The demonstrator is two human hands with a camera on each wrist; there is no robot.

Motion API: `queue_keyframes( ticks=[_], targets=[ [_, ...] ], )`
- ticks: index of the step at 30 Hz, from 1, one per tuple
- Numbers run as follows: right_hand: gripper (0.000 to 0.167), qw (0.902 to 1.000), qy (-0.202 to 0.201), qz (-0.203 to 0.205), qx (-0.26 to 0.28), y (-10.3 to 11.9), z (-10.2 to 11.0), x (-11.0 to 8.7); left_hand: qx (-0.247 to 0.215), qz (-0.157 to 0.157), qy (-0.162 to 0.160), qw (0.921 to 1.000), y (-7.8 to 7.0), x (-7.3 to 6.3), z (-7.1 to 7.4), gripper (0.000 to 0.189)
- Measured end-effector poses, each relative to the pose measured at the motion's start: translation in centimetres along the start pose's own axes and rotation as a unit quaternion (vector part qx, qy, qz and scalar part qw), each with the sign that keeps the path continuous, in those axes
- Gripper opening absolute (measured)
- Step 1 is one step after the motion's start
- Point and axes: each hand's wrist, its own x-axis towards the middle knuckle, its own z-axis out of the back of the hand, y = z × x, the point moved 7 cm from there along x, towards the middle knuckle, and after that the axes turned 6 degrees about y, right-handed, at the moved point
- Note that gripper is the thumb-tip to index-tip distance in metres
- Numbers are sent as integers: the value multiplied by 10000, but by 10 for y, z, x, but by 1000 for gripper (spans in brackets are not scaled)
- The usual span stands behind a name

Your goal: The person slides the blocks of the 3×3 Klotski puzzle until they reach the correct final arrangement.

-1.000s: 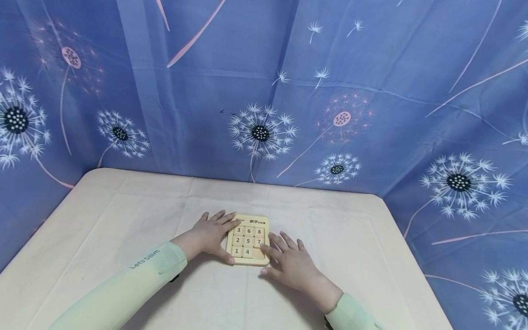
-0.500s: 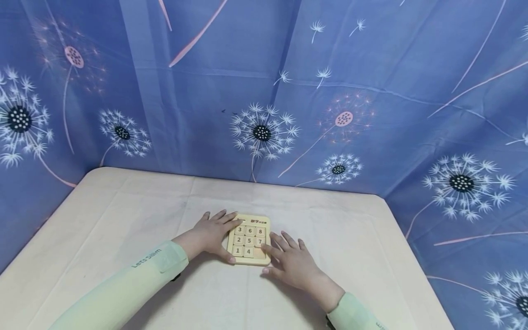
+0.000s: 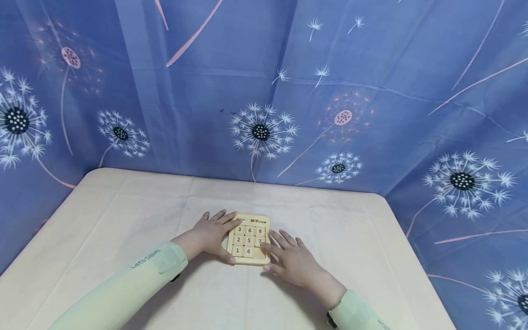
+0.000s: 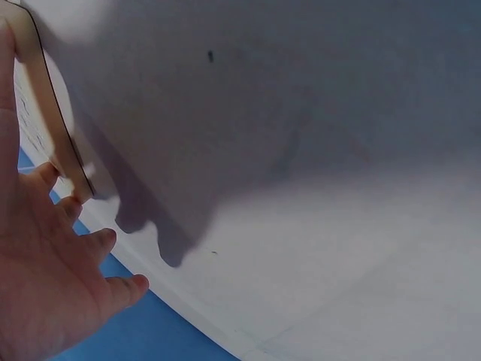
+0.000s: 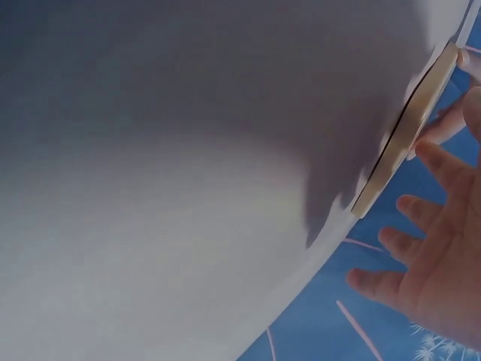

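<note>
In the head view, a pale yellow number slide puzzle lies flat on the table. Its tiles read 3, 6, 8 in the far row, 2, 5, 7 in the middle, and 1, 4 beside a vacant slot at the near right. My left hand spans the puzzle's left side, index finger over the far left corner and thumb at the near left corner. The fingers look straight and spread. My right hand touches the 7 tile around its lower edge with the index fingertip. Its thumb is by the near right corner; the other fingers are extended.
A cream cloth covers the table, with faint creases. Blue curtains printed with dandelions hang behind the far edge and along both sides.
My right thumb has come in closer to the puzzle's near right corner, and the right hand has shifted very slightly. The left hand keeps its place, and the tiles show the same layout.
</note>
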Motion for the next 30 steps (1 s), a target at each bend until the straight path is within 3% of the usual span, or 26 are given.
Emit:
queue_keyframes(
  ticks=[10, 30],
  targets=[
    [58, 9995, 72, 295, -31, 16, -4, -3, 1, -8, -16, 10000, 0, 0, -1, 118],
    [60, 9990, 157, 253, -333, 22, -6, -1, 29, -17, -90, 10000, 0, 0, 0, 118]
  ],
)
